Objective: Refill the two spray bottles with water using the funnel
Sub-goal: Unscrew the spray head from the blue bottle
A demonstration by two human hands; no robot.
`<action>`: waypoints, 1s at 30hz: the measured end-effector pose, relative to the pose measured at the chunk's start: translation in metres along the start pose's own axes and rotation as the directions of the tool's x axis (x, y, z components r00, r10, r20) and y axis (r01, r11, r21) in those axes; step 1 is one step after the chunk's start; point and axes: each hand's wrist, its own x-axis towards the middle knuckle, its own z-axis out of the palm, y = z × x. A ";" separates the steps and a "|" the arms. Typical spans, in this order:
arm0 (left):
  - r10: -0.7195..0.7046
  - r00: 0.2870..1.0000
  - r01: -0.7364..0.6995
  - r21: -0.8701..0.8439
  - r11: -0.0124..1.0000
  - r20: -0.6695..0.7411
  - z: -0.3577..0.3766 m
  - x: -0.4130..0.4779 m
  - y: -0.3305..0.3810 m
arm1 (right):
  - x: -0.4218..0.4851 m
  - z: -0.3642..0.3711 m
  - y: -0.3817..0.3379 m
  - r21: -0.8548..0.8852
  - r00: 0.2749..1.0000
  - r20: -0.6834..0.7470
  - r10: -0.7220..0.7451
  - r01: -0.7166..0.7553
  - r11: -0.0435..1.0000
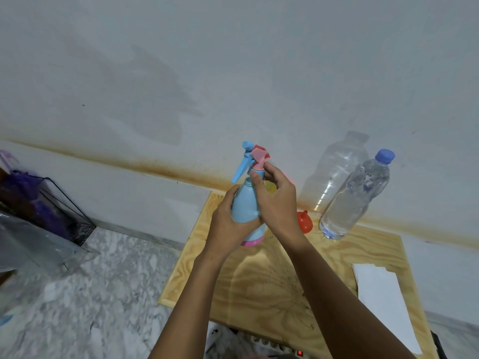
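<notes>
A light-blue spray bottle (pixel 245 203) with a pink base is held upright above the wooden table (pixel 259 275). My left hand (pixel 228 224) wraps around its body. My right hand (pixel 277 200) grips the neck just under the pink-and-blue spray head (pixel 252 159), which sits tilted on the neck. Behind my right hand a yellow object (pixel 269 187) shows partly; most of it is hidden. A red funnel (pixel 304 221) lies on the table to the right. A clear water bottle (pixel 355 198) with a blue cap stands beside the funnel, against the wall.
White paper (pixel 383 301) lies at the table's right side. A dark wire basket (pixel 49 211) with purple material sits on the marble floor at left, next to clear plastic. A power strip (pixel 272 348) is below the table's near edge.
</notes>
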 end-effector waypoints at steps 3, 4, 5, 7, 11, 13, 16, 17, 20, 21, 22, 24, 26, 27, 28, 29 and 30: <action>-0.021 1.000 0.020 0.006 1.000 0.010 0.003 0.001 -0.006 | 0.004 -0.002 0.003 0.000 0.999 0.048 0.024 -0.024 1.000; -0.025 1.000 0.025 -0.001 1.000 0.012 0.004 0.002 -0.008 | 0.005 -0.003 0.005 -0.008 0.998 0.056 0.029 -0.029 1.000; -0.028 1.000 0.028 -0.008 1.000 0.012 0.005 0.003 -0.010 | 0.005 -0.004 0.005 -0.013 0.998 0.060 0.030 -0.029 1.000; -0.038 0.999 0.039 -0.015 0.999 0.018 0.008 0.003 -0.014 | 0.006 -0.008 0.005 -0.005 0.998 0.061 0.028 -0.028 1.000; -0.045 0.999 0.046 -0.018 0.999 0.029 0.014 0.003 -0.021 | 0.009 -0.017 0.001 0.067 0.998 0.059 0.029 -0.033 0.997; -0.049 0.998 0.050 -0.024 0.998 0.038 0.019 0.004 -0.024 | 0.010 -0.021 0.001 0.075 0.997 0.068 0.026 -0.031 0.997; -0.059 0.996 0.062 -0.032 0.998 0.067 0.025 0.005 -0.028 | 0.010 -0.024 0.002 0.111 1.000 0.025 0.018 -0.020 0.994; -0.063 0.995 0.065 -0.028 0.997 0.073 0.025 0.005 -0.030 | 0.011 -0.026 0.001 0.144 1.000 -0.010 0.016 -0.015 0.990; -0.087 0.993 0.086 0.011 0.996 0.085 0.025 0.004 -0.044 | 0.018 -0.038 -0.009 0.226 0.990 -0.142 0.013 0.020 0.974; -0.094 0.992 0.093 0.022 0.995 0.089 0.026 0.003 -0.049 | 0.022 -0.044 -0.013 0.236 0.983 -0.181 0.004 0.039 0.971; -0.104 0.991 0.101 0.031 0.994 0.090 0.026 0.003 -0.055 | 0.025 -0.050 -0.017 0.236 0.977 -0.213 -0.003 0.054 0.970; -0.129 0.988 0.125 0.049 0.991 0.088 0.030 0.002 -0.064 | 0.030 -0.061 -0.017 0.230 0.969 -0.246 0.012 0.046 0.972; -0.150 0.985 0.144 0.071 0.987 0.081 0.035 0.001 -0.074 | 0.030 -0.070 -0.008 0.204 0.967 -0.248 0.053 -0.002 0.979; -0.162 0.984 0.155 0.083 0.984 0.078 0.038 0.000 -0.078 | 0.028 -0.074 0.001 0.190 0.966 -0.244 0.081 -0.035 0.981; -0.171 0.983 0.164 0.098 0.982 0.073 0.042 -0.001 -0.082 | 0.026 -0.077 0.010 0.178 0.964 -0.240 0.117 -0.074 0.981; -0.176 0.982 0.167 0.114 0.979 0.068 0.046 -0.001 -0.086 | 0.023 -0.080 0.021 0.164 0.960 -0.229 0.160 -0.124 0.979; -0.175 0.983 0.166 0.135 0.977 0.063 0.051 -0.002 -0.091 | 0.019 -0.082 0.033 0.143 0.955 -0.210 0.209 -0.182 0.973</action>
